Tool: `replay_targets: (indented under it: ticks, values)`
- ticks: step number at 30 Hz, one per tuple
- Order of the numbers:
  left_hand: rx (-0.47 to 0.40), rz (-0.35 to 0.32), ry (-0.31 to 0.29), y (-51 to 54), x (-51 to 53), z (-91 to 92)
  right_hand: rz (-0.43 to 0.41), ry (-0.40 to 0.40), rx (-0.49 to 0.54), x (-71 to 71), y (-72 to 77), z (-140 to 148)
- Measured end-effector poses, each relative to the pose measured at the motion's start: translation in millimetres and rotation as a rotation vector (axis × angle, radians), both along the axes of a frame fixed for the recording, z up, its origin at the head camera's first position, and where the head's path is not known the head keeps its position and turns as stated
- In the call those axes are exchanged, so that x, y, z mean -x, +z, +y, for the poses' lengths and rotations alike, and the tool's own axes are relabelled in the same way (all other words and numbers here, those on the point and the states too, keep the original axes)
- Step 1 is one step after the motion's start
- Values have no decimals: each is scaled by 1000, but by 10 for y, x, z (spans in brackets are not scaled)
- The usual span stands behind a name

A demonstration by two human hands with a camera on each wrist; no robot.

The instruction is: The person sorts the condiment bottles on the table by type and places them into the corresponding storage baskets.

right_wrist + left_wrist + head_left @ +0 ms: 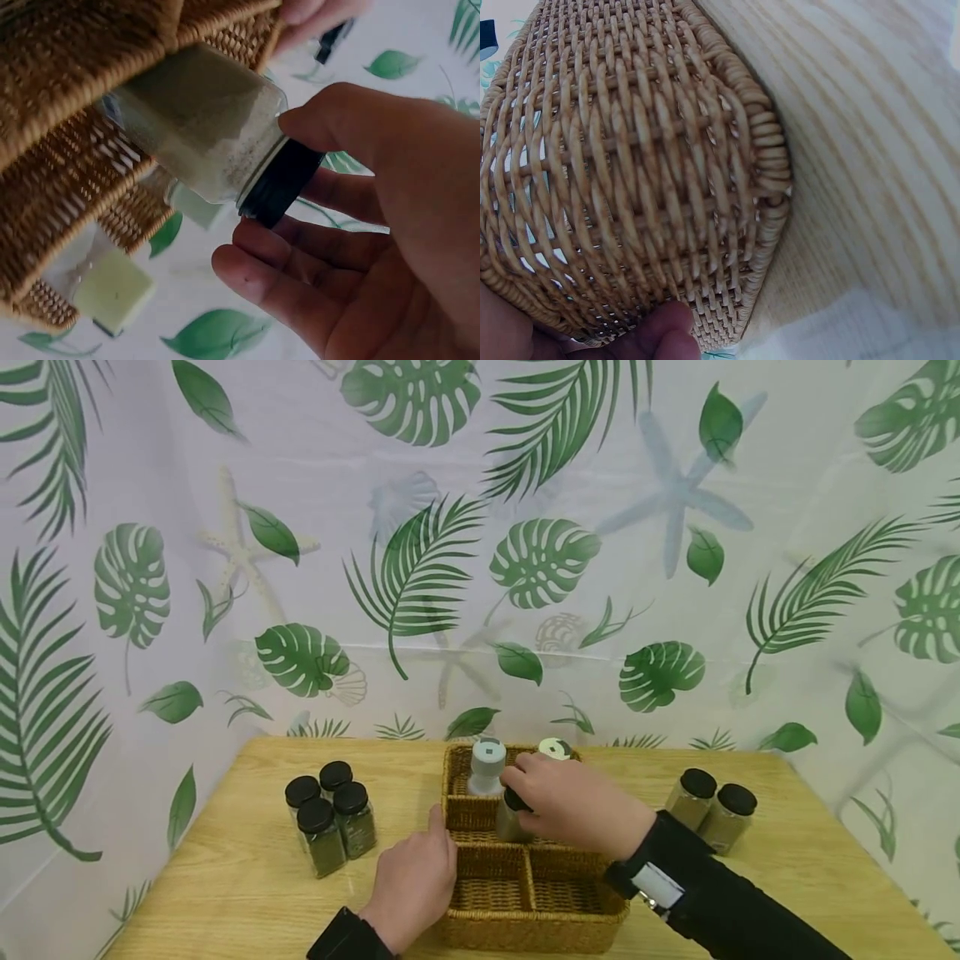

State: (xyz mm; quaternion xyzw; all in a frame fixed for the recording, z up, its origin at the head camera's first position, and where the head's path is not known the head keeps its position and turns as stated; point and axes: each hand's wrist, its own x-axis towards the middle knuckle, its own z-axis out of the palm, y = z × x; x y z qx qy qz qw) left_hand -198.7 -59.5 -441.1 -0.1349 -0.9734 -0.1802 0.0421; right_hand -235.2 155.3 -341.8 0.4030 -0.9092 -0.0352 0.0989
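A wicker basket point(536, 931) with several compartments stands on the table. My left hand point(414, 881) holds its left wall; in the left wrist view, fingertips point(673, 330) press against the weave. My right hand point(577, 802) pinches the black lid of a spice jar point(202, 124) between thumb and fingers. This clear jar, with greyish powder inside, sits partly down in the middle compartment point(471, 814). At the back of the basket are a white-capped bottle point(487, 764) and a bottle with a pale yellow-green cap point(555, 747), partly hidden by my right hand.
Several black-lidded spice jars point(326, 843) stand grouped on the table point(225, 860) left of the basket. To the right are two more spice jars point(726, 827), near my right sleeve point(697, 877). A leaf-print cloth point(450, 693) hangs behind the table.
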Motion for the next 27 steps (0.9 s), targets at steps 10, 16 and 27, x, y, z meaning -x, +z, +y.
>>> replay_targets:
  ticks: [10, 16, 27]
  values:
    - [16, 38, 11, -4, 3, 13, 59, 30, -29, 7, -88, -148]
    - [15, 53, 8, -27, 15, 3, 47, 24, -49, 33, -128, -231]
    - [7, 65, 24, -54, -11, 4, 60, 47, -63, 70, -236, -365]
